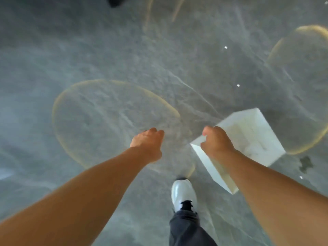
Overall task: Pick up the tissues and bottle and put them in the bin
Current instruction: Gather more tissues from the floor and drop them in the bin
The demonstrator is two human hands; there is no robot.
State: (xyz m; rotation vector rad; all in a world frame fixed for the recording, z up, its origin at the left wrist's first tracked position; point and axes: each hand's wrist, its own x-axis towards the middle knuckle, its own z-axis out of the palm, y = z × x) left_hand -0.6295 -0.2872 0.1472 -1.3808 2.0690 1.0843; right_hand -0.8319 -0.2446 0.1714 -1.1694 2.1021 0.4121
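White bin (252, 135), held tilted above the grey floor (88, 50) by the right hand (216, 141), which grips its near rim. Left hand (148, 139) loosely curled, apparently holding nothing. No tissues or bottle visible; bin contents unclear through blur, so progress cannot be judged. White shoe (182, 194) below.

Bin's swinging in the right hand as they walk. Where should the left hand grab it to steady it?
On the far top rim of the white bin, coming from above: its mouth is open, tilted, and that edge is bare. The right hand pinches the near rim; the left hand looks empty.
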